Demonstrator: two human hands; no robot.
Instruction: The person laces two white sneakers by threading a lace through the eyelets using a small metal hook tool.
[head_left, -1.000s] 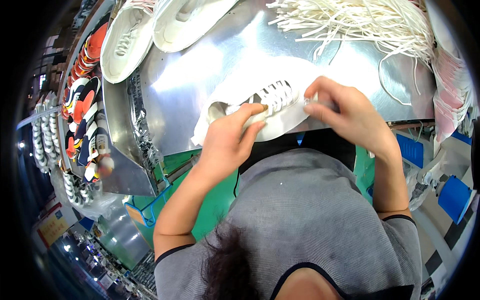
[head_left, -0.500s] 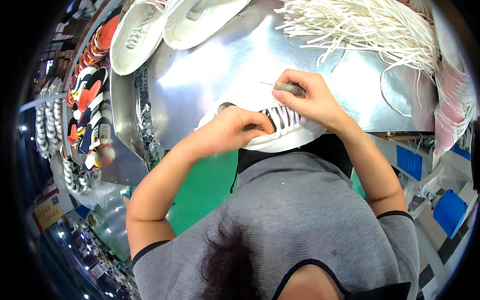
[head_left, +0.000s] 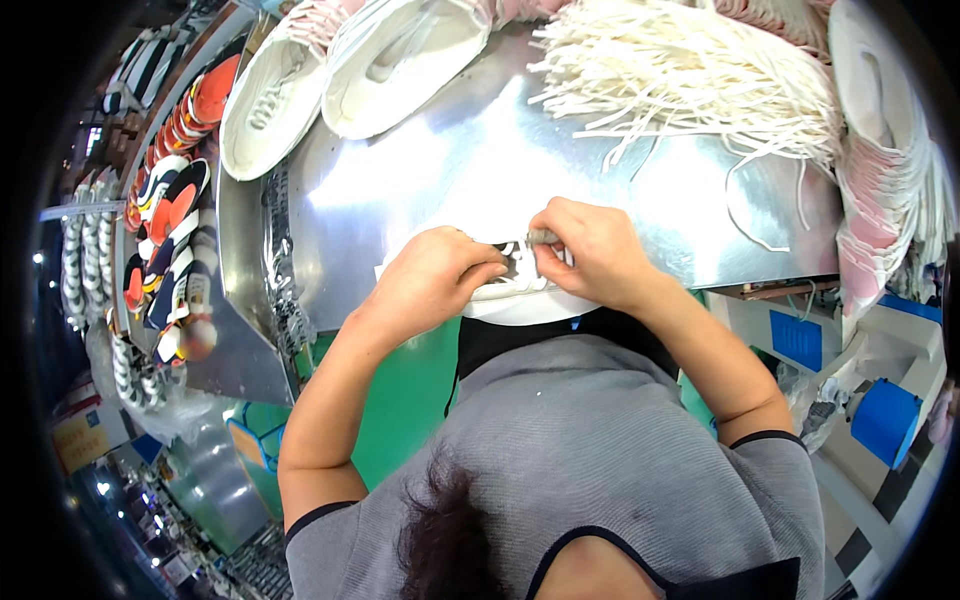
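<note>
A white shoe upper (head_left: 522, 309) with partly threaded laces lies at the near edge of the metal table, in front of my body. My left hand (head_left: 428, 276) is closed at its left part, thumb and fingers pinched at the lacing opening. In my right hand (head_left: 603, 252) is an awl (head_left: 543, 237) with a grey wrapped handle, gripped over the lace rows. Its thin metal shaft is hard to make out now. The fingertips of both hands are close together over the opening, and they hide much of the upper.
A heap of loose white laces (head_left: 690, 80) lies at the far right of the metal table (head_left: 400, 200). Nested white uppers (head_left: 405, 75) stand at the far left, with more stacks (head_left: 880, 200) at the right edge. Coloured shoe parts (head_left: 175, 240) fill a rack on the left.
My right hand has come down and left, bringing the awl from above the upper onto the lacing. My left hand has shifted slightly left. The whole view has tilted a little.
</note>
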